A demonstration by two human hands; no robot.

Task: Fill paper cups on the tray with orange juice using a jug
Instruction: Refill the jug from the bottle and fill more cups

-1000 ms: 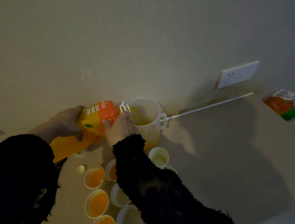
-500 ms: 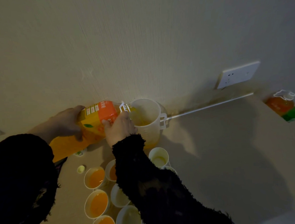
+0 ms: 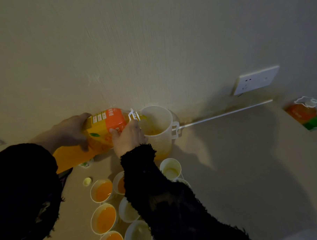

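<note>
Head view: the left hand (image 3: 72,129) comes in from the left out of a fuzzy black sleeve (image 3: 24,189). Its fingers are curled over the top of a large plastic orange juice bottle with an orange-and-yellow label (image 3: 107,125), and its thumb is wrapped round the near side. The bottle lies tipped almost on its side, with its neck over the rim of a translucent white plastic jug (image 3: 159,143) that stands upright against the beige wall (image 3: 132,48). The right hand (image 3: 128,137) reaches up from the lower right, back towards the camera. Its fingers are clamped together on the bottle's shoulder just beside the neck, and the forearm crosses above the cups. Orange juice (image 3: 153,132) pools low in the jug, whose handle (image 3: 175,130) points right. Nearer the camera is a cluster of white paper cups: filled cups (image 3: 104,219) on the left, empty cups (image 3: 170,169) on the right. A small yellow cap (image 3: 87,181) lies just left of them. Far right, a second juice bottle (image 3: 302,110) sits below a white wall socket (image 3: 256,80).
</note>
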